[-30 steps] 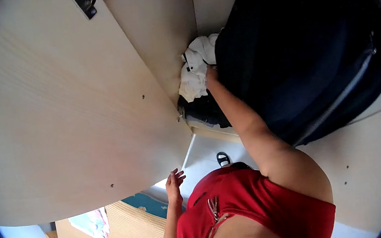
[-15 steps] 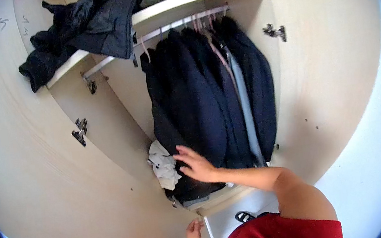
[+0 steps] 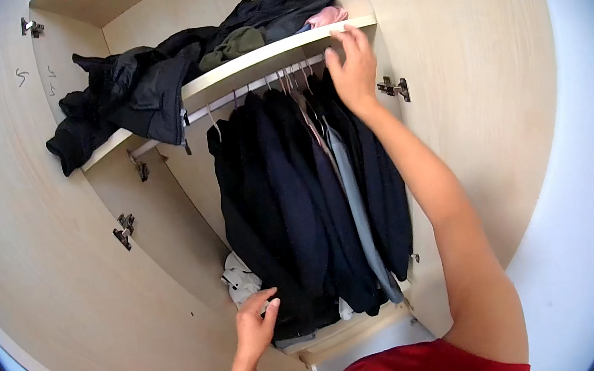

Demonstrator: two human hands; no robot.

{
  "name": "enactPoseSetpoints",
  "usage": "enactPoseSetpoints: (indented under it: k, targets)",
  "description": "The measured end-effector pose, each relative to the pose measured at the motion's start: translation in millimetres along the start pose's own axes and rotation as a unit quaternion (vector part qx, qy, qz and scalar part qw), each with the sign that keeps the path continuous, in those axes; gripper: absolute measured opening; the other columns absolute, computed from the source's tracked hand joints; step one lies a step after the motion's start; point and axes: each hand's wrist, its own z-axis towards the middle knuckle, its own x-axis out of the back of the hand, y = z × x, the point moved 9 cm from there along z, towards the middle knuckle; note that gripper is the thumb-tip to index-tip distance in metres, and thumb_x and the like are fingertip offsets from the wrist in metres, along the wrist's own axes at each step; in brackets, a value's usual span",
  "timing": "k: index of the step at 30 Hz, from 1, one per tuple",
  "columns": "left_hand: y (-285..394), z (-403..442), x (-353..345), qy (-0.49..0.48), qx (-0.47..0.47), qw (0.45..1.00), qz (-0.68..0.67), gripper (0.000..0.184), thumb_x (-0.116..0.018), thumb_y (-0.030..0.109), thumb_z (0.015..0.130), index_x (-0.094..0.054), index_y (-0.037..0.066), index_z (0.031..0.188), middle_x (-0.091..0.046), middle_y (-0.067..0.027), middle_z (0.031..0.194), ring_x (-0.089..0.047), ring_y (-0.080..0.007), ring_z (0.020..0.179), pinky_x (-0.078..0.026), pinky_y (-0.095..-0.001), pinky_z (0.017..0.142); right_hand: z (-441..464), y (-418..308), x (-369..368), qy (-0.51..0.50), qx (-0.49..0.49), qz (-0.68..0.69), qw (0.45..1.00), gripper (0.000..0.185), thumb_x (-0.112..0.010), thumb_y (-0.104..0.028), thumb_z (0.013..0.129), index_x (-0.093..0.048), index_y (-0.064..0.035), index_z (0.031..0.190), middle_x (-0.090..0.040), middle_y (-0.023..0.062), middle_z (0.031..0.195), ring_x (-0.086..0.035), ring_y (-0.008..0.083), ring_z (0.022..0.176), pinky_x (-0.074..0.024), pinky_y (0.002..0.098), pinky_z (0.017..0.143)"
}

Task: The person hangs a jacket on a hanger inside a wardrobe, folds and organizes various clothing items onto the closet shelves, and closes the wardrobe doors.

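Note:
My right hand (image 3: 354, 73) is raised in front of the shelf's front edge (image 3: 279, 50), near its right end. Its fingers are apart and hold nothing; whether they touch the edge I cannot tell. A pink cloth (image 3: 327, 16) lies just above them on the shelf. Lower down, my left hand (image 3: 256, 327) has its thumb and fingers apart, in front of a crumpled white garment (image 3: 241, 281). Beside that hand hang dark jackets (image 3: 290, 186) on hangers, with one grey-blue garment (image 3: 356, 200) among them.
A black padded jacket (image 3: 149, 85) hangs over the shelf at left, with an olive cloth (image 3: 237, 45) and more dark clothes beside it. The hanging rail (image 3: 193, 111) runs underneath. Both wardrobe doors stand open, with metal hinges (image 3: 124, 231) showing.
My right hand has risen from the lower jackets to the shelf edge. My left hand has come up and left towards the white garment. The view has tilted upward, showing more above the shelf.

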Motion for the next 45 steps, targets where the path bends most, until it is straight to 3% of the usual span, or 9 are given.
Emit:
enactPoseSetpoints:
  k: [4, 7, 14, 20, 32, 37, 39, 42, 45]
  targets:
    - [56, 46, 20, 0.025, -0.08, 0.992, 0.092, 0.022, -0.066, 0.011, 0.086, -0.067, 0.002, 0.106, -0.067, -0.0158, 0.108, -0.06, -0.0323, 0.109, -0.046, -0.0403, 0.094, 60, 58, -29, 0.006, 0.004, -0.1, 0.995, 0.028, -0.063, -0.018, 0.082, -0.066, -0.0046, 0.106, -0.062, 0.0148, 0.114, -0.058, 0.0324, 0.108, -0.0449, 0.0407, 0.092]
    - [119, 78, 35, 0.043, -0.193, 0.957, 0.213, 0.024, -0.069, 0.01, 0.081, -0.068, 0.005, 0.104, -0.064, -0.0143, 0.114, -0.056, -0.0319, 0.117, -0.045, -0.0433, 0.097, 87, 116, -88, -0.233, -0.162, -0.039, 0.958, 0.03, -0.067, -0.026, 0.08, -0.069, -0.0083, 0.104, -0.066, 0.0162, 0.108, -0.061, 0.031, 0.104, -0.0451, 0.0419, 0.091]
    - [227, 156, 39, 0.112, -0.337, 0.834, 0.422, 0.029, -0.07, 0.013, 0.077, -0.065, 0.005, 0.105, -0.062, -0.0133, 0.114, -0.053, -0.0331, 0.119, -0.042, -0.0453, 0.098, 107, 132, -175, -0.469, -0.015, -0.101, 0.877, 0.052, -0.074, -0.043, 0.073, -0.069, -0.0069, 0.11, -0.067, 0.0161, 0.111, -0.064, 0.0318, 0.104, -0.0498, 0.0398, 0.089]
    - [270, 251, 19, 0.138, -0.4, 0.783, 0.455, 0.034, -0.063, 0.014, 0.085, -0.06, 0.006, 0.117, -0.062, -0.0154, 0.114, -0.053, -0.0327, 0.118, -0.041, -0.0434, 0.099, 103, 160, -210, -0.556, -0.088, -0.199, 0.802, 0.061, -0.08, -0.045, 0.067, -0.068, -0.0079, 0.115, -0.063, 0.0144, 0.122, -0.061, 0.0315, 0.114, -0.0483, 0.0442, 0.094]
    - [268, 456, -57, 0.006, -0.354, 0.865, 0.355, 0.049, -0.037, 0.043, 0.1, -0.049, 0.012, 0.136, -0.058, -0.0149, 0.128, -0.05, -0.0333, 0.122, -0.031, -0.0466, 0.106, 113, 164, -214, -0.488, 0.061, -0.222, 0.842, 0.029, -0.062, -0.025, 0.081, -0.071, -0.0055, 0.101, -0.067, 0.0201, 0.102, -0.065, 0.0355, 0.096, -0.0518, 0.0431, 0.081]
    - [238, 496, -66, -0.092, -0.176, 0.904, 0.38, 0.069, -0.011, 0.062, 0.096, -0.047, 0.024, 0.141, -0.038, -0.0117, 0.149, -0.018, -0.0252, 0.146, -0.007, -0.0505, 0.116, 134, 164, -175, -0.336, -0.008, -0.022, 0.942, 0.024, -0.058, -0.018, 0.083, -0.068, -0.0022, 0.097, -0.069, 0.0169, 0.085, -0.066, 0.0293, 0.079, -0.051, 0.0375, 0.073]
    - [221, 506, -50, -0.072, -0.148, 0.923, 0.349, 0.069, -0.013, 0.064, 0.095, -0.047, 0.024, 0.141, -0.034, -0.009, 0.152, -0.012, -0.0248, 0.147, -0.004, -0.0509, 0.116, 140, 175, -167, -0.275, -0.084, 0.09, 0.954, 0.021, -0.054, -0.013, 0.087, -0.066, -0.0022, 0.1, -0.068, 0.0106, 0.082, -0.062, 0.0188, 0.074, -0.0487, 0.0313, 0.07]
    - [212, 509, -31, -0.051, -0.137, 0.913, 0.38, 0.06, -0.029, 0.06, 0.095, -0.045, 0.026, 0.142, -0.031, -0.0031, 0.154, -0.009, -0.024, 0.147, -0.004, -0.0558, 0.115, 136, 190, -146, -0.189, -0.247, 0.293, 0.904, 0.023, -0.051, -0.012, 0.086, -0.066, -0.0024, 0.099, -0.069, 0.0175, 0.099, -0.065, 0.0288, 0.089, -0.0493, 0.0385, 0.078]
    - [200, 513, -16, -0.035, -0.1, 0.888, 0.448, 0.056, -0.047, 0.055, 0.091, -0.047, 0.028, 0.14, -0.029, -0.0012, 0.155, -0.008, -0.0245, 0.147, -0.007, -0.063, 0.113, 139, 187, -135, -0.133, -0.213, 0.301, 0.92, 0.025, -0.05, -0.013, 0.086, -0.067, -0.0013, 0.1, -0.068, 0.0167, 0.093, -0.063, 0.0248, 0.084, -0.0481, 0.0365, 0.076]
